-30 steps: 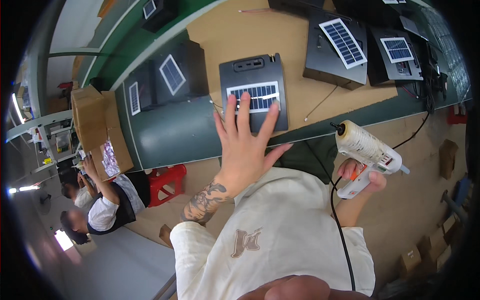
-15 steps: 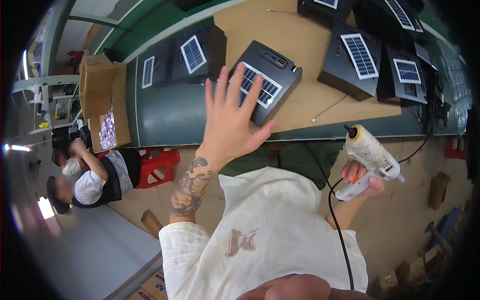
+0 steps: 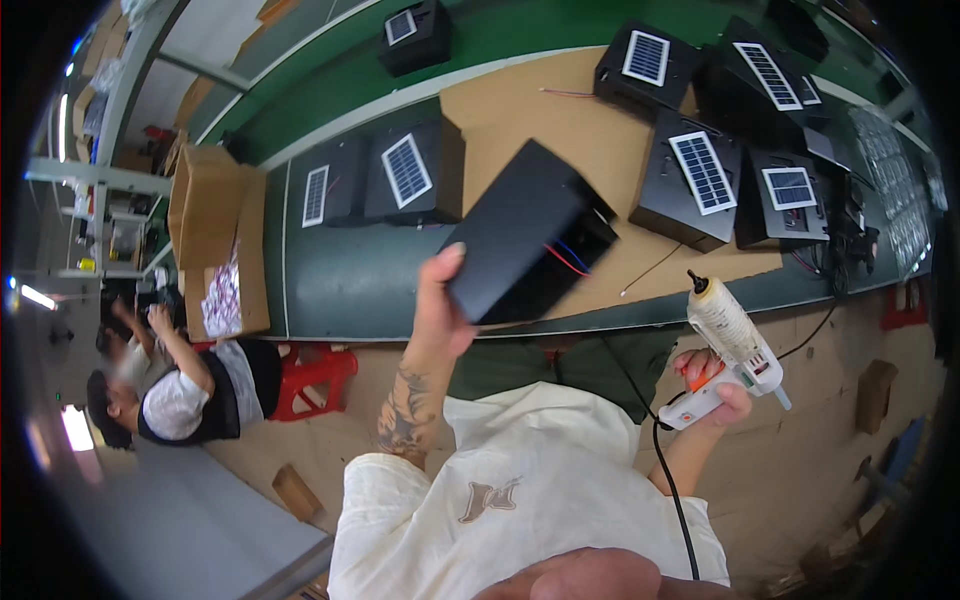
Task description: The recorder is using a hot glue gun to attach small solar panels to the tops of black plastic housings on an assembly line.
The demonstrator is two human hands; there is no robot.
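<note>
My left hand (image 3: 438, 308) grips the near left edge of a black plastic box (image 3: 522, 235), thumb on its plain face. The box is tipped up over the cardboard sheet (image 3: 500, 120), showing an open side with a red and a blue wire. Its solar panel face is turned out of sight. Off the bench's front edge, my right hand (image 3: 712, 388) is closed round the handle of a white hot glue gun (image 3: 738, 335), its dark nozzle pointing up and away from me. A black cord hangs down from near the handle.
Black boxes with small solar panels stand left (image 3: 448, 150) and right (image 3: 655, 200) on the green bench, another (image 3: 415, 50) farther back. A thin wire (image 3: 650, 270) lies on the cardboard. Left are an open carton (image 3: 255, 250), a red stool (image 3: 325, 380) and seated people (image 3: 205, 395).
My left hand has gone from lying spread over the box's solar panel to gripping the box, which is now turned over and tilted. The glue gun stays in my right hand, nearly unmoved.
</note>
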